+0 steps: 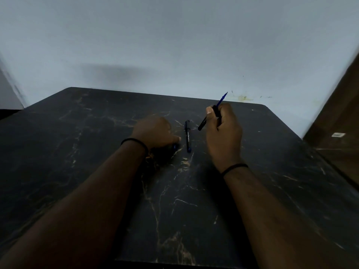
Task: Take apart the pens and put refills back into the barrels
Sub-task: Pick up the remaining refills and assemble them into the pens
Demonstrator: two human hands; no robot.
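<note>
Both hands are closed: left hand curled on the table, right hand grasping a pen.

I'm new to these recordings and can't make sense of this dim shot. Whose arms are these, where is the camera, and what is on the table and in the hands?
There is no machine here: a person works with two bare hands, and the one picture comes from a camera worn on the person's head, looking forward and down. That is why both forearms reach in from the bottom edge. The surface is a dark marbled table set against a pale wall. One capped pen lies flat on it between the hands. The right hand is raised and grips a black pen barrel with a blue refill sticking out of its top. The left hand rests curled on the table; something small and blue shows at its fingertips, too dark to identify. Each wrist wears a thin black band.
</note>
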